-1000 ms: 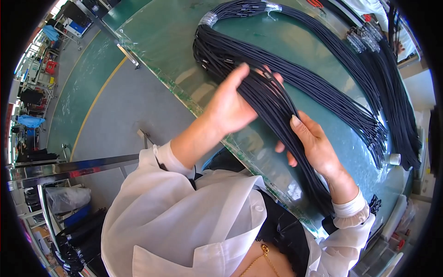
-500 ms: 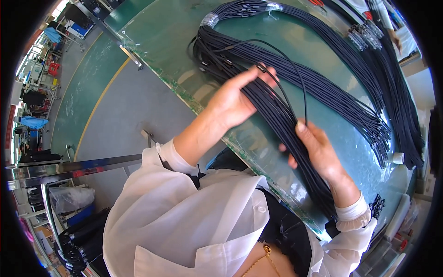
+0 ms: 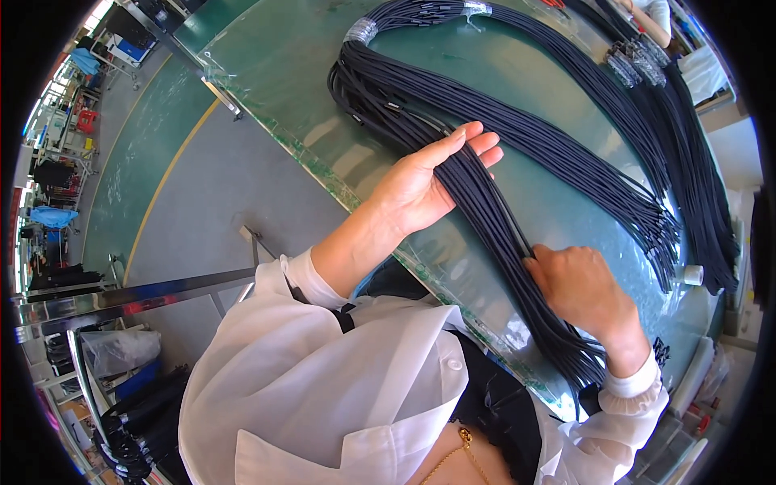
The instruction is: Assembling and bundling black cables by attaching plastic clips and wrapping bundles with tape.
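Note:
A thick bundle of black cables point(image 3: 485, 214) runs slantwise between my hands, from the far middle of the table to its near edge. My left hand point(image 3: 416, 190) cradles it from the left, thumb on top and fingers passing underneath to the far side. Further down the bundle, my right hand point(image 3: 582, 287) is closed, back upward, with thumb and forefinger pinched at a single black cable point(image 3: 511, 217) along the bundle's right side. The fingertips are partly hidden. Small dark connectors show among the cables near the bundle's far bend.
On the green table point(image 3: 275, 89), another long row of black cables point(image 3: 558, 159) lies beyond, with a clear plastic wrap point(image 3: 361, 31) at its bend. More black cables point(image 3: 703, 210) lie at the right, near a white roll point(image 3: 693, 275). Another person's arm point(image 3: 651, 26) shows at far right.
My right hand has moved right and nearer, turning its back upward. The loose cable that arched above the bundle now lies along it. My left fingers have straightened somewhat.

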A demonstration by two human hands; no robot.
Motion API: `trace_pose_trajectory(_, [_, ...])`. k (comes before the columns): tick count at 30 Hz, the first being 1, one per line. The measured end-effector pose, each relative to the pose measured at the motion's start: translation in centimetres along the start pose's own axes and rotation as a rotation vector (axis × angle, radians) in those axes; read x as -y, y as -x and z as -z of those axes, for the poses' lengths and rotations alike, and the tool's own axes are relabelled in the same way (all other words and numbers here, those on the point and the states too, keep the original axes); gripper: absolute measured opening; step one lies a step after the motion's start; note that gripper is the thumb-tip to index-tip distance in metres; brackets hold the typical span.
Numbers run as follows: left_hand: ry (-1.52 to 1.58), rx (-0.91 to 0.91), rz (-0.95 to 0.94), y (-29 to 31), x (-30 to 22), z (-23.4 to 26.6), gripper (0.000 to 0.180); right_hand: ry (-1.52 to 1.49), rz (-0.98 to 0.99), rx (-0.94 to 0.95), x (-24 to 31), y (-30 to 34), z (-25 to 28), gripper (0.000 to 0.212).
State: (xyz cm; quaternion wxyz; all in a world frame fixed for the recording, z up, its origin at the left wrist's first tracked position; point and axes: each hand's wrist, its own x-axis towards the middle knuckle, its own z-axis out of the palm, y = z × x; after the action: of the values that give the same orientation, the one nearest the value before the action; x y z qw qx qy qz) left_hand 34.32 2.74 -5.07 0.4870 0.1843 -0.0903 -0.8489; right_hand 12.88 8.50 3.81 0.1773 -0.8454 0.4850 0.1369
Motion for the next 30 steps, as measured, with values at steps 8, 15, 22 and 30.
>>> trace_pose_trajectory(8, [0.047,0.055,-0.003,-0.5,0.7,-0.5,0.03,-0.733,0.116,-0.434,-0.7,-4.8,-2.4,0.038])
trace_pose_trajectory(15, [-0.116,-0.01,-0.143,-2.9,-4.1,1.5,0.029,-1.503,-0.036,0.172,0.5,-5.3,-0.7,0.036])
trace_pose_trajectory(22, [-0.271,0.057,-0.176,-1.1,-5.4,0.6,0.025,-1.181,-0.055,-0.01,-2.0,-5.3,2.6,0.036])
trace_pose_trajectory(30, [-2.408,0.233,-0.831,2.0,-3.5,1.3,0.023,-0.703,-0.114,-0.211,-1.5,-5.6,-1.0,0.029])
